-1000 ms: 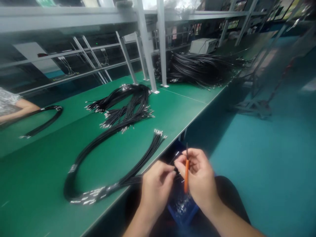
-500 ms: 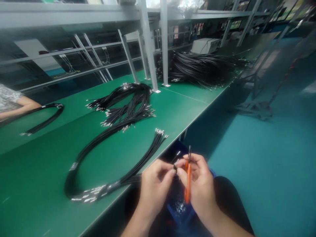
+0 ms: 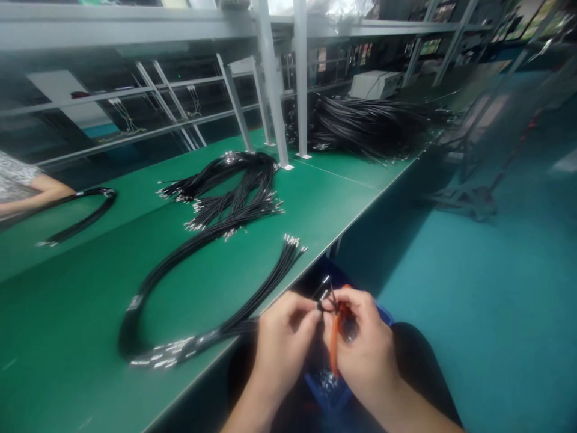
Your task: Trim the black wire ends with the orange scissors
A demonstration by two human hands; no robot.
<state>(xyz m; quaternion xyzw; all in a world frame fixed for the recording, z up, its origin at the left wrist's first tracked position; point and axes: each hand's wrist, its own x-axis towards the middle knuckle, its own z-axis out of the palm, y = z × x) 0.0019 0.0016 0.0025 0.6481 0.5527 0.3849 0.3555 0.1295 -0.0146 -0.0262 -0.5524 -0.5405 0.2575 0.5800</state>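
My left hand (image 3: pixel 288 328) pinches a black cable end (image 3: pixel 320 305) beyond the bench's front edge. Orange-handled pliers (image 3: pixel 334 343) are in my right hand (image 3: pixel 365 337), their dark jaws up close to the cable tip. Whether the jaws touch the cable I cannot tell. A bundle of black cables (image 3: pixel 180 255) with silvery ends curves over the green bench and runs toward my left hand. Below the hands is a blue bin (image 3: pixel 329 397) with small shiny pieces in it.
Further cable bundles (image 3: pixel 243 186) lie on the green bench (image 3: pixel 67 325), and a large black pile (image 3: pixel 360 123) is behind the grey posts (image 3: pixel 301 78). At the left, a co-worker's arm (image 3: pixel 47 189) rests by another bundle. A white box (image 3: pixel 376 84) stands far back.
The pliers have turned in my right hand, their jaws swinging left and down toward the cable end. My left hand has stayed nearly still, keeping its pinch.
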